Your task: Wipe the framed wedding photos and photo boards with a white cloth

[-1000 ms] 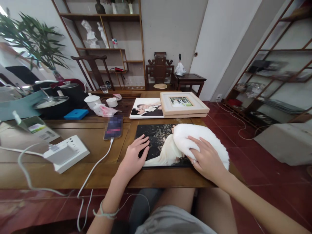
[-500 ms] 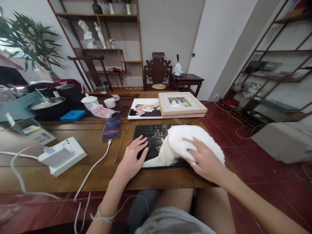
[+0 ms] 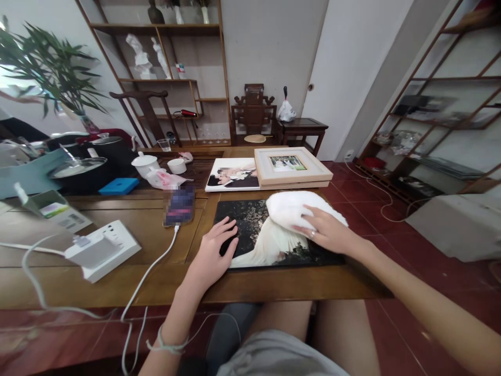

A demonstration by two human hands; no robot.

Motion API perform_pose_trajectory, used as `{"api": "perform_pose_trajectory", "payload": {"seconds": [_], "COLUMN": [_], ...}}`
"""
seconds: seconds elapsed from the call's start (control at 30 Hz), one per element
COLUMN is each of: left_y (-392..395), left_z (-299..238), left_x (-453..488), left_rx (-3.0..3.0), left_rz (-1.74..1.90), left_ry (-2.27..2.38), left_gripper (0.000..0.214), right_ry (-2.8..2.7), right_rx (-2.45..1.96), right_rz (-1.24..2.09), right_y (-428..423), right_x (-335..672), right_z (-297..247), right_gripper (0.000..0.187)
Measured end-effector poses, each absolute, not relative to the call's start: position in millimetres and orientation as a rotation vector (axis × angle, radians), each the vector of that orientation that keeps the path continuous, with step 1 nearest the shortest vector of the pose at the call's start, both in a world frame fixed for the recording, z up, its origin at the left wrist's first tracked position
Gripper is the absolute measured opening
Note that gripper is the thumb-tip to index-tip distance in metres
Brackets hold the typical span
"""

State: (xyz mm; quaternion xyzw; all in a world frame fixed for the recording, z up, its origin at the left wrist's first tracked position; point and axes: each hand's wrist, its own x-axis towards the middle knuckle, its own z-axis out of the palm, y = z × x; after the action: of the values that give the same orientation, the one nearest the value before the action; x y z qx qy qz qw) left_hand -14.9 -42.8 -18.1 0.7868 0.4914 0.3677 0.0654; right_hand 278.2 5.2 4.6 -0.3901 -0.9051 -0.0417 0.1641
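Note:
A dark photo panel (image 3: 245,219) with a pale dress pictured on it lies flat near the front edge of the wooden table. My left hand (image 3: 218,241) rests on the panel's left edge, fingers stretched out and holding nothing. On the panel's far right part is a thick, fluffy white cloth (image 3: 287,209). My right hand (image 3: 326,230) grips this cloth from its near side, with fingertips pressed into the pile. Part of the panel's right side is hidden under the cloth and hand.
Behind the panel lie a white-edged photo print (image 3: 233,175) and a pale wooden picture frame (image 3: 293,180). To the left are a phone (image 3: 180,206) on a charging cable, a white power strip (image 3: 111,250), a small open box (image 3: 58,211) and a black pot (image 3: 80,175).
My right hand has slid the white cloth away from me, toward the panel's far edge, uncovering more of the lower right of the picture. My left hand has stayed in place.

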Motion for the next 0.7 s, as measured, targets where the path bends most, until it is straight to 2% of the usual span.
{"api": "perform_pose_trajectory", "payload": {"seconds": [0.13,0.23,0.57,0.7], "left_y": [-43,-43,-41,-41], "left_z": [-19,-19,-21,-21], "left_x": [-15,-15,-14,-15], "left_rx": [2.374,2.366,2.37,2.381], "left_rz": [1.1,1.099,1.112,1.104], "left_ry": [1.487,1.497,1.511,1.51], "left_gripper": [0.025,0.025,0.024,0.025], "right_ry": [-2.545,-2.524,-2.574,-2.606], "right_rx": [-1.172,-1.189,-0.873,-0.769], "right_rz": [-0.079,-0.105,-0.05,-0.014], "right_y": [42,39,-94,-99], "right_x": [272,270,262,254], "right_z": [5,3,1,1], "right_gripper": [0.033,0.032,0.015,0.015]}}
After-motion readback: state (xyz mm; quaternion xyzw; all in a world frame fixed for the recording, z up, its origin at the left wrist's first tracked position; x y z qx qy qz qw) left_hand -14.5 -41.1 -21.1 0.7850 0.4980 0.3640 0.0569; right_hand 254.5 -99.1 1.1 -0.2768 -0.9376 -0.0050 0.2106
